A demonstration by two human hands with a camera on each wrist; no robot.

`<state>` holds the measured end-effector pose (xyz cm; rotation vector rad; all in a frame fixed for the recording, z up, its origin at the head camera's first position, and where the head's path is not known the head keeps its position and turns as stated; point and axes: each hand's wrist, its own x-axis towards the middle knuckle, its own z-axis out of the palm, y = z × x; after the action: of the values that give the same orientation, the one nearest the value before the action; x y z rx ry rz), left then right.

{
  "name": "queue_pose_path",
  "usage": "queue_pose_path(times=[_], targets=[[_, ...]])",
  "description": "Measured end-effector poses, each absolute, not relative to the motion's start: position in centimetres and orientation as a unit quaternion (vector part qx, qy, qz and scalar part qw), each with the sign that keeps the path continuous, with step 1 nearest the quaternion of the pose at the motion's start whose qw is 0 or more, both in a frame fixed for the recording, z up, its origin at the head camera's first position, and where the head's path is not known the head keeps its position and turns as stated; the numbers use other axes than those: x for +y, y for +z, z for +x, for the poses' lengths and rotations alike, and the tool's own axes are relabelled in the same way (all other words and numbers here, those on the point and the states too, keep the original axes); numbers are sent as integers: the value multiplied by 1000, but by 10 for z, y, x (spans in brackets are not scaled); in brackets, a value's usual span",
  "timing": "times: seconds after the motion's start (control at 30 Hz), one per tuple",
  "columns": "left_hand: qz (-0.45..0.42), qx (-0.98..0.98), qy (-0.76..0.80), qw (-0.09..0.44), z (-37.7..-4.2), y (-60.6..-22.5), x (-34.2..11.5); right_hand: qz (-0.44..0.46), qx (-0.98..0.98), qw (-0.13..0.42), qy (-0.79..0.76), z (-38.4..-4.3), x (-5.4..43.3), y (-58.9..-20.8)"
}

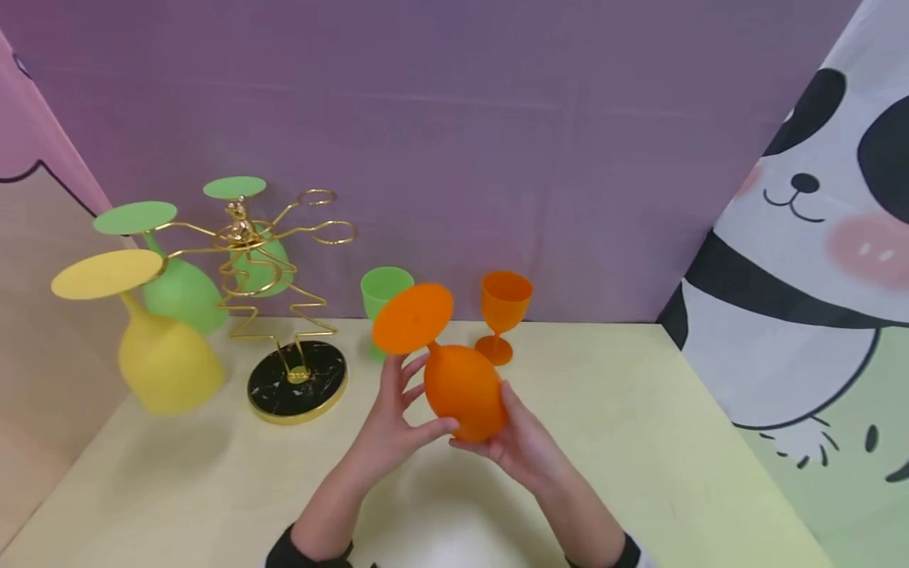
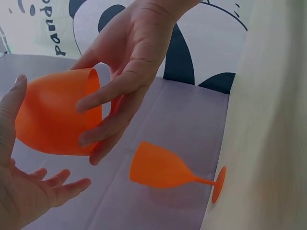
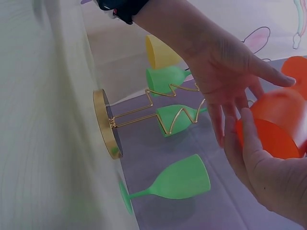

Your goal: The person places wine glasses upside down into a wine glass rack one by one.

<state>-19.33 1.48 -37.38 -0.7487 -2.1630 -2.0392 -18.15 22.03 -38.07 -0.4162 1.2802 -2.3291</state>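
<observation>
An orange goblet (image 1: 465, 394) is held above the table, tilted upside down with its round foot up to the left. My right hand (image 1: 525, 446) grips its bowl near the rim, with fingers curled over the edge in the left wrist view. Beside the bowl is my left hand (image 1: 398, 422), its fingers spread and loosely straight, the thumb tip right at the bowl. A second orange goblet (image 1: 506, 300) stands upright behind my right hand. Behind the held goblet's foot stands a green goblet (image 1: 384, 285), partly hidden in the head view but whole in the right wrist view.
To the left stands a gold wire rack (image 1: 245, 241) on a round black base (image 1: 297, 383). Upside down on its arms hang a yellow goblet (image 1: 166, 363) and two green goblets (image 1: 181, 292), while the right-hand loops hold nothing. A purple backdrop (image 1: 454, 158) borders the table (image 1: 604, 426).
</observation>
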Motion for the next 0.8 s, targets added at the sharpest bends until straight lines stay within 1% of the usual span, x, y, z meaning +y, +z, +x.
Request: queue_pose_path(times=[0.2,0.47,0.6,0.8], targets=[[-237,-721,-650,35,-190,-374,18,-163,452,239,-843,-179,219,-383],[-218,-734,-643,32,-183,-373,24,-221,450,247,-829,-180,218,-386],[-213,-735,-642,39,-181,-371,26,-243,444,251,-825,-182,219,-386],[-221,-730,-644,54,-179,-369,27,-242,439,251,-828,-181,220,-385]])
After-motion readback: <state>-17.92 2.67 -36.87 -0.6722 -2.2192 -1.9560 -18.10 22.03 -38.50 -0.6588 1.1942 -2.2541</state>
